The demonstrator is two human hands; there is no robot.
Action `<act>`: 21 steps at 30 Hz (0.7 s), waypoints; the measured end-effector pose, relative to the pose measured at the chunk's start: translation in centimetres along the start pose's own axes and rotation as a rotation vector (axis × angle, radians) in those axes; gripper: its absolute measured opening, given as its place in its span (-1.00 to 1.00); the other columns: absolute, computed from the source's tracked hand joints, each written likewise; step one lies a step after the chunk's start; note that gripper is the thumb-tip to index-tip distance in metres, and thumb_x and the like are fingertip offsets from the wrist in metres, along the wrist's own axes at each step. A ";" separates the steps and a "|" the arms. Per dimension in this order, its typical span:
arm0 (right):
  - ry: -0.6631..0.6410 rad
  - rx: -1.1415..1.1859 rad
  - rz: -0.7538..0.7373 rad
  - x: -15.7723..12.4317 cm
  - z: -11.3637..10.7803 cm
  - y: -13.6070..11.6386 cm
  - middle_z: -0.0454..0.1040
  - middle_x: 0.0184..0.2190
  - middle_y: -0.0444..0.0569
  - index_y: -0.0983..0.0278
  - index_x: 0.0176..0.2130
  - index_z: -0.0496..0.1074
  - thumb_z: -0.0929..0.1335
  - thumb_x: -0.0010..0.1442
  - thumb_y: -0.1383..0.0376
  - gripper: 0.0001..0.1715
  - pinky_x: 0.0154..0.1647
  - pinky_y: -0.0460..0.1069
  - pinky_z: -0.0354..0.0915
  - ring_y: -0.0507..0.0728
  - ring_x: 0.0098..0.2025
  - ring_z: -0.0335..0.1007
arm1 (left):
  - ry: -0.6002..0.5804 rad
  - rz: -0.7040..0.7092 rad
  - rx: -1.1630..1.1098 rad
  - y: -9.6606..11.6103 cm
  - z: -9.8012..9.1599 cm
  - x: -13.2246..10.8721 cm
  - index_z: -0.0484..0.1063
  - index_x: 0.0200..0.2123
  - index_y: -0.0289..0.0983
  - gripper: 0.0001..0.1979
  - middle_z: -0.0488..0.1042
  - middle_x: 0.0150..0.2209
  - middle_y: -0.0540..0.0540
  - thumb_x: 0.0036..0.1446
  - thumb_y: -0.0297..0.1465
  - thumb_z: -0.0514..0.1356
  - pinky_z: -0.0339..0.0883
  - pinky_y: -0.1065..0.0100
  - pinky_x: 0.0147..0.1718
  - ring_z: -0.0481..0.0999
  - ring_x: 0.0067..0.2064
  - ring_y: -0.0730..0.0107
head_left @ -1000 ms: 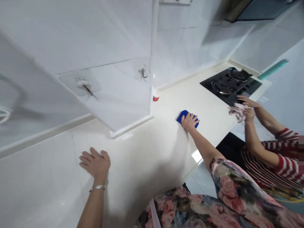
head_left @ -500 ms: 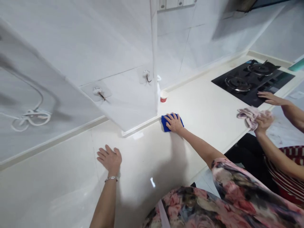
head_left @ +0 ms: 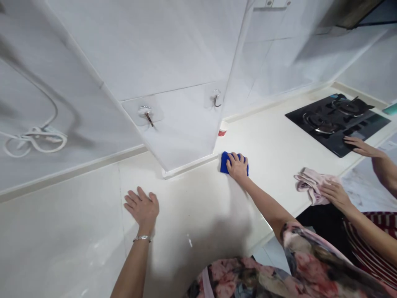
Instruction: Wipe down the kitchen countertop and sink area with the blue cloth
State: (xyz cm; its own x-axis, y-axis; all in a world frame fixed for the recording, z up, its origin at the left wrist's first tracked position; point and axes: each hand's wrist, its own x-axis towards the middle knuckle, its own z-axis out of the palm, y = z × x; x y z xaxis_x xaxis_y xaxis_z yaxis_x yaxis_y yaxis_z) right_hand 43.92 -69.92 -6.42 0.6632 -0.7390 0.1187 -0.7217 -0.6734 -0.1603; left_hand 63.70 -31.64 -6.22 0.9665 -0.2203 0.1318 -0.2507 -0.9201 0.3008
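My left hand (head_left: pixel 142 207) lies flat with fingers spread on the cream countertop (head_left: pixel 192 215), holding nothing. My right hand (head_left: pixel 238 167) presses down on a blue cloth (head_left: pixel 224 161) on the counter, just right of the corner of a white tiled pillar (head_left: pixel 182 128). The fingers cover most of the cloth.
A small red and white cup (head_left: pixel 222 128) stands by the wall behind the pillar. Two hooks (head_left: pixel 148 115) stick to the pillar. At right, another person's hand (head_left: pixel 334 193) rests on a pink cloth (head_left: pixel 312 185); their other hand (head_left: pixel 359 145) touches the black gas hob (head_left: pixel 337 118).
My right hand slid the blue cloth left across the counter toward the pillar corner. The other person laid the pink cloth down on the counter edge. My left hand stayed flat.
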 end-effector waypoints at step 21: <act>0.026 0.026 -0.008 -1.5 0.3 -3.5 0.21 0.46 0.25 0.33 0.45 0.24 0.08 0.48 0.13 -0.28 0.38 0.54 -0.07 0.60 0.45 -0.03 | -0.026 -0.033 0.028 -0.5 0.9 -0.1 0.05 0.50 -0.53 -0.27 -0.10 0.53 -0.62 0.43 -0.19 -0.08 -0.25 -0.34 0.47 -0.24 0.58 -0.35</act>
State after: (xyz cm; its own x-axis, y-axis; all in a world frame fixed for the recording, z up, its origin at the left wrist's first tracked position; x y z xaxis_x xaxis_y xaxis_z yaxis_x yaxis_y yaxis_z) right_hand 45.54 -66.48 -6.28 0.6632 -0.7341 0.1458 -0.7107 -0.6787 -0.1851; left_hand 63.74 -31.44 -7.21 0.9753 -0.1980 0.0978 -0.2178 -0.9357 0.2777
